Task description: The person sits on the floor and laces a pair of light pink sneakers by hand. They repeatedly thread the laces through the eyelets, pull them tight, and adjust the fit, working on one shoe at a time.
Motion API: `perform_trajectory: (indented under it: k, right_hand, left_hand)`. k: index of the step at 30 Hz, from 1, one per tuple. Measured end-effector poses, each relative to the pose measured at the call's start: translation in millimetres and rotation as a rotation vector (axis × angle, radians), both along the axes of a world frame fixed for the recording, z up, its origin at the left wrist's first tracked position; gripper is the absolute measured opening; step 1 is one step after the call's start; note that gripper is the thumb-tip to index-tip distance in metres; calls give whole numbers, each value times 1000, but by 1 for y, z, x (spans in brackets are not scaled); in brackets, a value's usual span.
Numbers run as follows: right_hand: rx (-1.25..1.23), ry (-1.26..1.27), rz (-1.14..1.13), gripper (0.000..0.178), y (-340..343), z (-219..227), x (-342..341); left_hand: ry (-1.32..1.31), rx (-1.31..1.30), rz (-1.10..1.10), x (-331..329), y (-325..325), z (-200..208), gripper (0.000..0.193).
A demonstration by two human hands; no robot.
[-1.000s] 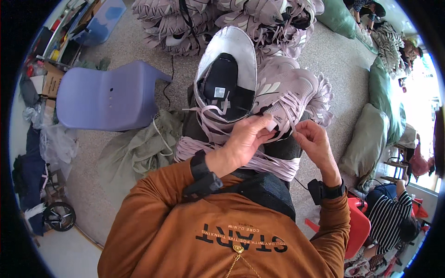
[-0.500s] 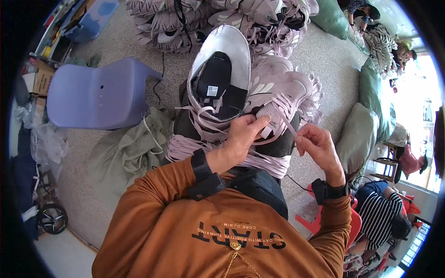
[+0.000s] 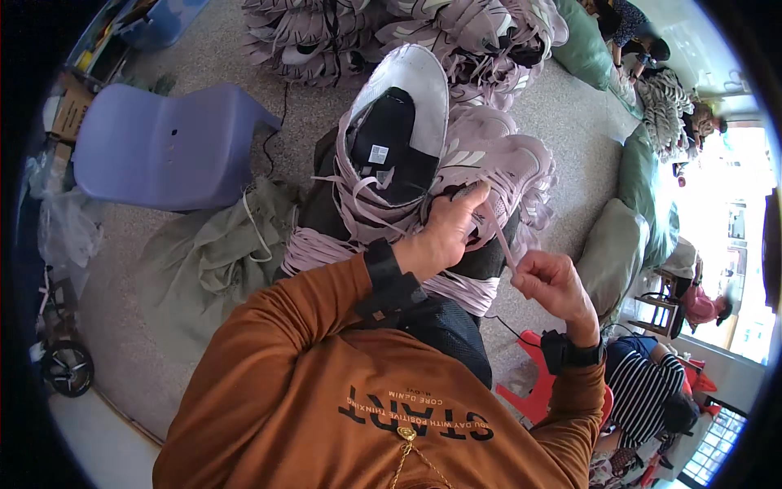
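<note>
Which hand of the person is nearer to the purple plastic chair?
Left. The left hand is at the laced pink shoe upper, right of the purple plastic chair; the right hand, pinching a lace, is farther right from it.

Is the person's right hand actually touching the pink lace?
Touching: the head view shows the lace running straight from the pink shoe to the right hand, which pinches it.
</note>
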State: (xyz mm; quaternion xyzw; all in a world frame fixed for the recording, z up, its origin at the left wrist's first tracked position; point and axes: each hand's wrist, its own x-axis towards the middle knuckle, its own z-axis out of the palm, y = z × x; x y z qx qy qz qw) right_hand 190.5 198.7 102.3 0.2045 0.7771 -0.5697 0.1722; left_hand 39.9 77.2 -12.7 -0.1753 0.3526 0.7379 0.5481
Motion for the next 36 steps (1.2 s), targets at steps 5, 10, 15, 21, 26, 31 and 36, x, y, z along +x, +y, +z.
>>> perform_trajectory:
  k: [5, 10, 15, 21, 26, 31, 36]
  right_hand:
    - [-29, 76, 18, 10, -5, 53, -7]
    - [36, 409, 40, 21, -23, 112, -75]
    - [-133, 737, 148, 22, -45, 141, -173]
    - [239, 307, 0, 20, -7, 57, -153]
    - [138, -29, -106, 18, 29, -37, -95]
    - [110, 12, -105, 16, 25, -53, -85]
    - [31, 8, -236, 15, 22, -43, -77]
  left_hand:
    - [-47, 47, -53, -4, -6, 4, 36]
    - [-71, 82, -46, -2, -6, 10, 37]
    - [24, 92, -4, -3, -10, 24, 38]
    - [-33, 19, 20, 1, 7, -12, 39]
    - [234, 31, 27, 11, -5, -9, 36]
    - [302, 145, -26, 8, -16, -19, 33]
    - [178, 29, 10, 5, -13, 15, 32]
